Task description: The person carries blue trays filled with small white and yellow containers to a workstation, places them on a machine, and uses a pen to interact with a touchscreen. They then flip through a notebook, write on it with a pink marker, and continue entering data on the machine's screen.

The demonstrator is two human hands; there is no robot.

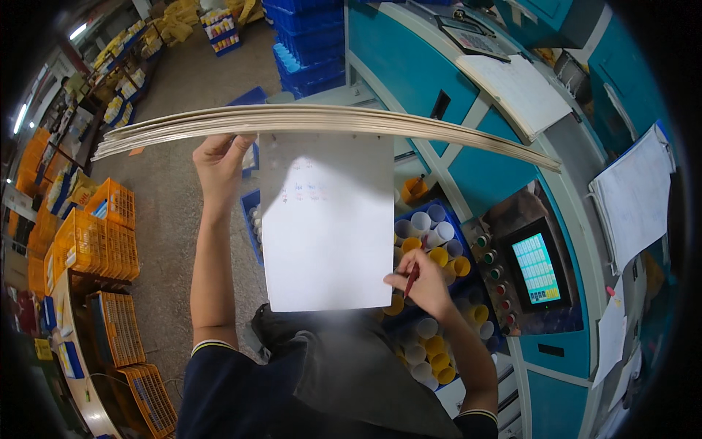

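My left hand (pixel 221 161) is raised, with its fingers closed at the lower edge of a long stack of thin pale sheets (pixel 314 118), seen edge-on and bowed across the view. Part of those fingers is hidden by the stack. Below it hangs a white sheet of paper (pixel 329 249) with a few rows of small handwritten marks near its top. At the paper's lower right edge, my right hand (pixel 424 282) is closed around a dark red pen (pixel 412 279). Its fingertips are close to the paper's edge.
Blue crates (pixel 472 293) of white and yellow tubes stand behind my right hand. A teal machine with a lit control screen (pixel 535 269) fills the right side. Stacked blue bins (pixel 307 51) stand ahead; orange crates (pixel 95 234) line the left beside grey floor (pixel 164 271).
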